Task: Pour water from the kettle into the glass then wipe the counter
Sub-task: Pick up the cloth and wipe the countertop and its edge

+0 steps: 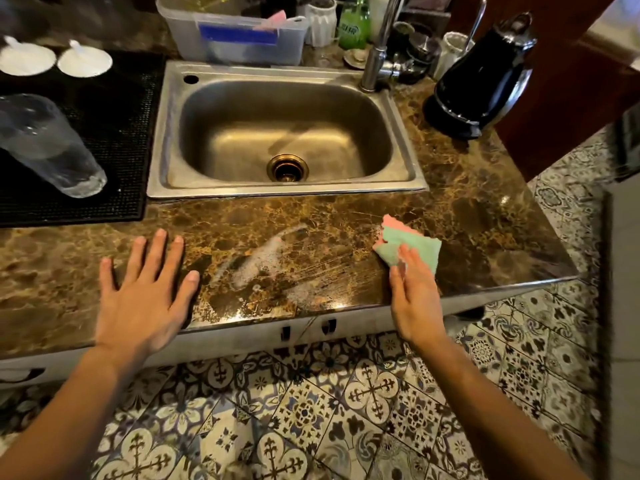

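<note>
Wiping begins on a brown marbled counter (485, 188), the broadest surface in view, where a person leans in over a patterned tile floor (311, 410). Beyond the working hand lies the steel sink (287, 133), dry-looking and bare, with its tap (377, 53) rising at the far rim. Further back and outward from that hand stands the black kettle (481, 77), upright and well apart from everything the hands touch, which suggests the pouring step is finished. Far across from the cloth, past the resting hand, a black mat (104, 133) carries the glass (45, 143), which appears to hold water (the wide lens tilts it, so its true stance is hard to judge).

Between the two hands a pale wet smear (263, 258) streaks the stone, likely the spill the cloth is meant to take up. The left hand (145, 299) lies flat with fingers spread, holding nothing, probably bracing the body while the other arm sweeps. The right hand (414, 292) presses a folded green and pink cloth (408, 242) against the counter, fingers laid over its near edge rather than clenched around it, a hold that suits pushing the cloth flat across the surface towards the smear just inward of it.
</note>
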Motion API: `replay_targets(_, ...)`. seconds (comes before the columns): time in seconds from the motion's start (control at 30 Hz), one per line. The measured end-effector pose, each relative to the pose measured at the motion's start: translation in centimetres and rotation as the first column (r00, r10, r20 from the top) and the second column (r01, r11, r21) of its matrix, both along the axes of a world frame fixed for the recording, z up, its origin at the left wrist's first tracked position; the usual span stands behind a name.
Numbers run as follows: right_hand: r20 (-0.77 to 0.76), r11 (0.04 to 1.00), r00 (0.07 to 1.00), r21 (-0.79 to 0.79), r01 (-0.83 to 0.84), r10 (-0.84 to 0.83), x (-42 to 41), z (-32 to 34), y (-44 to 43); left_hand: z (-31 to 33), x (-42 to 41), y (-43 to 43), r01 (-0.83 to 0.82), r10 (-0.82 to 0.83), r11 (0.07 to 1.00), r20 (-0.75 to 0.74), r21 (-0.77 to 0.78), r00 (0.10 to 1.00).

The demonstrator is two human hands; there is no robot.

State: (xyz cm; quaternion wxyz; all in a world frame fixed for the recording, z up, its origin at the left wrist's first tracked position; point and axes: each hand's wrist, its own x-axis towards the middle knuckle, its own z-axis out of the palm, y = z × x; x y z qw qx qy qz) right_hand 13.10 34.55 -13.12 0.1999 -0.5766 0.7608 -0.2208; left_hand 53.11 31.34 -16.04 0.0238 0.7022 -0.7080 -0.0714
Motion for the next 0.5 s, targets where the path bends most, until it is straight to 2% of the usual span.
replay_targets(0.1,-0.045,0.999,0.999,-0.031,0.01,-0.012,3.3,-0.4,-0.6,0.0,-0.1,-0.1,0.004,-0.004,1.0,0.004,0.001,1.0)
replay_targets(0.23,-0.11,0.972,0.966,0.038,-0.23,0.233,9.5,-0.8,-0.4,0.1,-0.1,0.0,-0.001,0.001,1.0,0.005,-0.003,1.0)
replay_targets(0.33,-0.104,0.928,0.923,0.07,-0.365,0.371,13.7,-0.9,0.2,0.4,-0.3,0.1,0.001,-0.001,1.0,0.004,0.002,1.0)
replay_targets(0.5,-0.057,0.886,0.888,0.12,-0.448,0.457,12.7,-0.9,0.1,0.9,-0.5,0.2,0.001,-0.001,1.0,-0.01,0.01,1.0)
